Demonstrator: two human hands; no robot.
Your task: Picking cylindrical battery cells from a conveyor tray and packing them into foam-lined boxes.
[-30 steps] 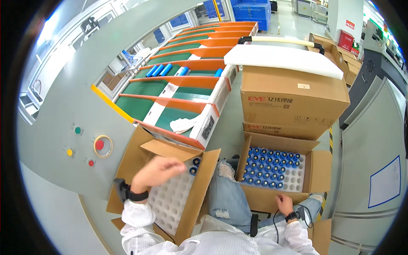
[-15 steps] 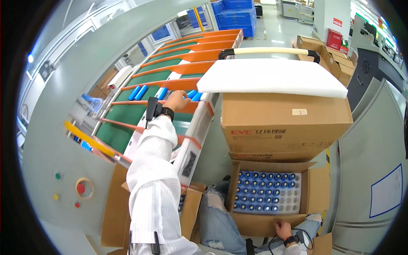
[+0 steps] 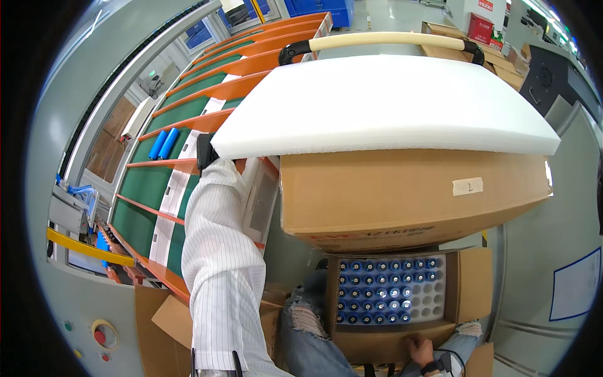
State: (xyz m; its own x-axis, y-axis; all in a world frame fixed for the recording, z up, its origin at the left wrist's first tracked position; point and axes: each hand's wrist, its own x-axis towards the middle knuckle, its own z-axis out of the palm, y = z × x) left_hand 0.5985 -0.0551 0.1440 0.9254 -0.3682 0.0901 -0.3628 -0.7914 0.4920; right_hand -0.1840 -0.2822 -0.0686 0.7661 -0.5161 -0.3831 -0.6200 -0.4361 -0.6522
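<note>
My left arm (image 3: 217,251), in a white striped sleeve, reaches out over the conveyor (image 3: 138,188). A black device (image 3: 205,151) sits at its wrist, but the white foam sheet (image 3: 389,107) covers the fingers and anything in them. Two blue cylindrical battery cells (image 3: 168,144) lie side by side on the green belt, left of that wrist. In front of me stands an open carton (image 3: 370,347) with rows of blue cells (image 3: 367,293) upright in a white tray (image 3: 434,300); bare holes show at its right. My right hand (image 3: 419,349) grips the carton's front flap with curled fingers.
Orange dividers (image 3: 220,91) cross the conveyor. Beyond the open carton, a large closed carton (image 3: 402,188) carries the foam sheet, with a cream handle bar (image 3: 389,39) behind it. A yellow bar (image 3: 91,247) and a panel with a red button (image 3: 100,337) are at left.
The view has shifted closer to the foam sheet. My left hand, seen before over blue cells on the conveyor, is now behind the sheet. My right hand stays at the carton's front flap.
</note>
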